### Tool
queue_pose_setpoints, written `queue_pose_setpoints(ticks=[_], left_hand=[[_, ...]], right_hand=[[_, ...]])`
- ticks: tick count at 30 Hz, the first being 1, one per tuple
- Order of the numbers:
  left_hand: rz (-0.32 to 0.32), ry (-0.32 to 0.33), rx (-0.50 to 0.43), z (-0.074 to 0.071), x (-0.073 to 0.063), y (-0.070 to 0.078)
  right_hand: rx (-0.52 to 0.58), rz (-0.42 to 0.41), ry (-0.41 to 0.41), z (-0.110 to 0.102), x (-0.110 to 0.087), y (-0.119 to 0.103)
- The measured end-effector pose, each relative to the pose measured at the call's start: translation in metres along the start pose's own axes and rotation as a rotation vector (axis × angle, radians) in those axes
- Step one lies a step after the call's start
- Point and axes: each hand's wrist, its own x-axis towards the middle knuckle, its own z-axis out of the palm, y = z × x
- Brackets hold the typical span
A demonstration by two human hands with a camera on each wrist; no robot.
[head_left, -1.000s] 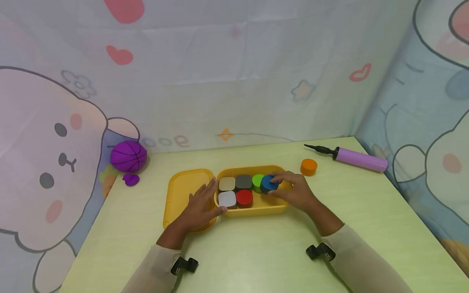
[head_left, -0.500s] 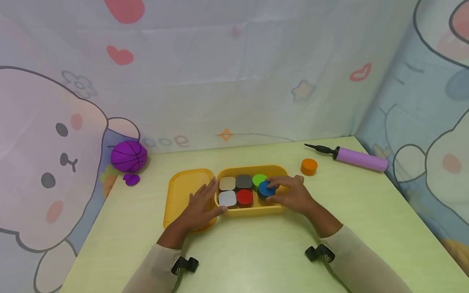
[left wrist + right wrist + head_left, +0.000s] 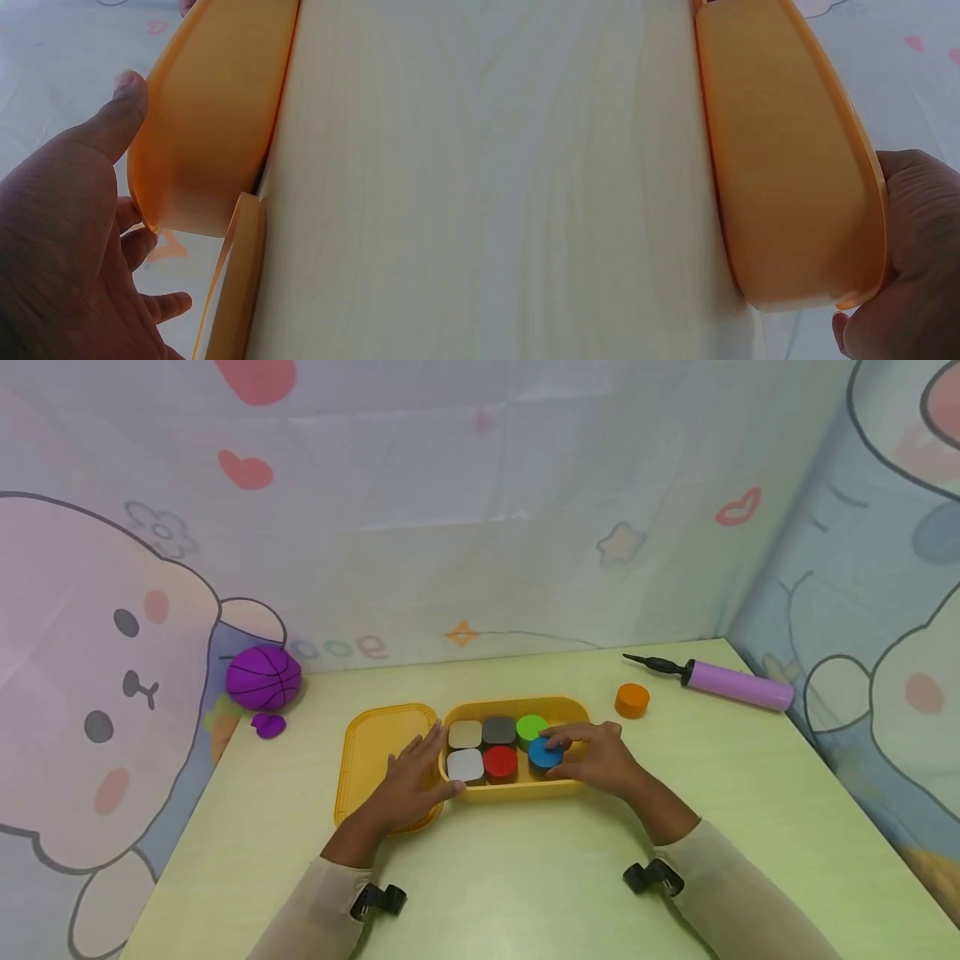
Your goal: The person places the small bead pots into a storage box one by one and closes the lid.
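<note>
In the head view, a yellow box (image 3: 517, 792) stands on the table. In it are cream (image 3: 465, 734), grey (image 3: 499, 732) and green (image 3: 531, 730) pieces at the back, with white (image 3: 465, 765) and red (image 3: 500, 763) pieces in front. My right hand (image 3: 603, 762) reaches over the right end and pinches a round blue block (image 3: 543, 755) between fingers and thumb, inside the box. My left hand (image 3: 408, 783) touches the left rim with fingers and thumb spread. In the right wrist view, the box wall (image 3: 795, 165) hides the block and my fingertips.
A yellow lid (image 3: 367, 760) lies left of the box, partly under my left hand. An orange round block (image 3: 632, 701) and a purple hand pump (image 3: 738, 685) lie at the back right. A purple ball (image 3: 264, 679) and small purple duck (image 3: 268, 725) are at the left.
My right hand has brought the blue block slightly toward me and left, from beside the green piece to in front of it. My left hand stays at the left rim.
</note>
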Motion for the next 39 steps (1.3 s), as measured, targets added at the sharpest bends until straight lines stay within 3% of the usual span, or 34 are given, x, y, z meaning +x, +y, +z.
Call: queue_pose_setpoints(ticks=[11, 24, 39], left_hand=[[0.002, -0.006, -0.011, 0.001, 0.001, -0.0006], [0.002, -0.016, -0.028, 0.0036, 0.0031, -0.0033], [0.0, -0.004, -0.031, 0.0027, 0.0015, -0.0021]], right_hand=[[-0.097, 0.032, -0.017, 0.0009, 0.0027, 0.0004], [-0.057, 0.084, -0.012, -0.0008, 0.0009, -0.003], [-0.025, 0.062, -0.011, -0.0002, -0.0009, -0.0051]])
